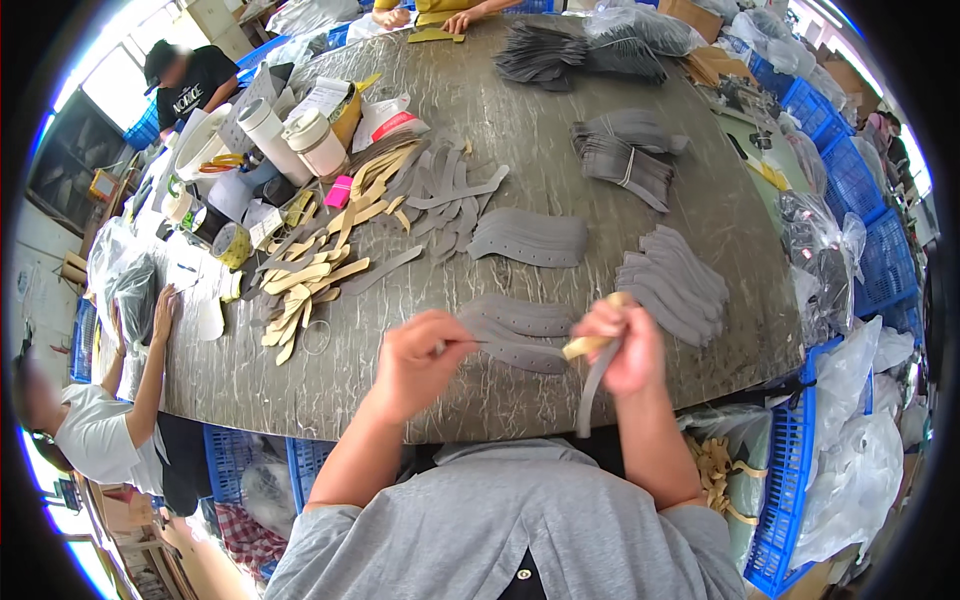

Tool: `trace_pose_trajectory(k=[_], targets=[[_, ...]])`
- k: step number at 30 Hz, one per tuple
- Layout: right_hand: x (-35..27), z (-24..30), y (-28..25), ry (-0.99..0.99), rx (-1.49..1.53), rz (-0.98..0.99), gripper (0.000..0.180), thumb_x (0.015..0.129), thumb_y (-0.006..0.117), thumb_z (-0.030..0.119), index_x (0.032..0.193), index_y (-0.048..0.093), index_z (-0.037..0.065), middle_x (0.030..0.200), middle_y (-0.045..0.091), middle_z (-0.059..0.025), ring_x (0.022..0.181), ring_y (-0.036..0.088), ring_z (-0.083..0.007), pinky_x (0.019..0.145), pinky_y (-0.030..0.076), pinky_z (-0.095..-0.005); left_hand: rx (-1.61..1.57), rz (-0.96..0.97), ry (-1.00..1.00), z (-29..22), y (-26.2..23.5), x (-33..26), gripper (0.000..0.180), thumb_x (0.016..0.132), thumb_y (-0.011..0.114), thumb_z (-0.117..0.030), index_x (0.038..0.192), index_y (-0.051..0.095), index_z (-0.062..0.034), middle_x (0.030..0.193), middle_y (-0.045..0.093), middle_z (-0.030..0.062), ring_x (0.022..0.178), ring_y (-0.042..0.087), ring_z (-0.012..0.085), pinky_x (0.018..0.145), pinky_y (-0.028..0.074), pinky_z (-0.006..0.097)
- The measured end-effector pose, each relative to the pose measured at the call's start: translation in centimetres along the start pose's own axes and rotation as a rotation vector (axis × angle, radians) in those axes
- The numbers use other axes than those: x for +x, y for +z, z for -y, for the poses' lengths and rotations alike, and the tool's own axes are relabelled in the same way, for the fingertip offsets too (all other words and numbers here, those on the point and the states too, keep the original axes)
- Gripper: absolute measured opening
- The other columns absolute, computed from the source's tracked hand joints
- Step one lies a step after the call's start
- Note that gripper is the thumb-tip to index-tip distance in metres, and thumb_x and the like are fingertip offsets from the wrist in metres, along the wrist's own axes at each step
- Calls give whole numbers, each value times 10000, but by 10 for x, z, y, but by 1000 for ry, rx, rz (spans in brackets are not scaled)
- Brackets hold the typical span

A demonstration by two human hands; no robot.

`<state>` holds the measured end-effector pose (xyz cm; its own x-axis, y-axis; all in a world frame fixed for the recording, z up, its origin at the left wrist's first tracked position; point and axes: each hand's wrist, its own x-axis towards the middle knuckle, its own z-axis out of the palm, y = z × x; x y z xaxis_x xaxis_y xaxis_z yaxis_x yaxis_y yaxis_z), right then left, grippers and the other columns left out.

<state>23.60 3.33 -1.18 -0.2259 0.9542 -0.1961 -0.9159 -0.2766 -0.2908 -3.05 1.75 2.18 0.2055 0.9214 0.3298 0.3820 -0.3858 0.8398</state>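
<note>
The long flat strip of grey leather-like material hanging from the right hand was dark grey, with a tan end. The stacked curved grey pieces showed a row of small holes. The round worktable was grey-brown with pale streaks. Loose beige strips lay mixed with grey ones. The plastic crates were bright blue.

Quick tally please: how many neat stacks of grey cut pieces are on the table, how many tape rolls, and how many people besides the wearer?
Grey stacks: 6
Tape rolls: 1 clear, others hidden in clutter
Other people: 3
Total: 10
</note>
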Motion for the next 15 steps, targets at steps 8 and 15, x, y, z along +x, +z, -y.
trace_pose_trajectory(k=[8, 15], targets=[[-53, 83, 19, -338, -1247, -335, 155, 890, 587, 47, 1040, 589, 89, 667, 392, 80, 552, 339, -21, 467, 281, -214, -249, 29, -573, 32, -41, -7, 70, 829, 708, -44, 883, 686, -5, 733, 631, -17, 627, 533, 43, 561, 422, 205], [-34, -1, -33, 81, -1166, -109, 107, 955, 569, 92, 1047, 584, 40, 813, 543, 32, 616, 447, -33, 536, 368, -207, -113, 298, -487, 47, -19, 26, 100, 862, 654, -104, 838, 667, -8, 733, 639, 9, 646, 555, 81, 606, 459, 247]])
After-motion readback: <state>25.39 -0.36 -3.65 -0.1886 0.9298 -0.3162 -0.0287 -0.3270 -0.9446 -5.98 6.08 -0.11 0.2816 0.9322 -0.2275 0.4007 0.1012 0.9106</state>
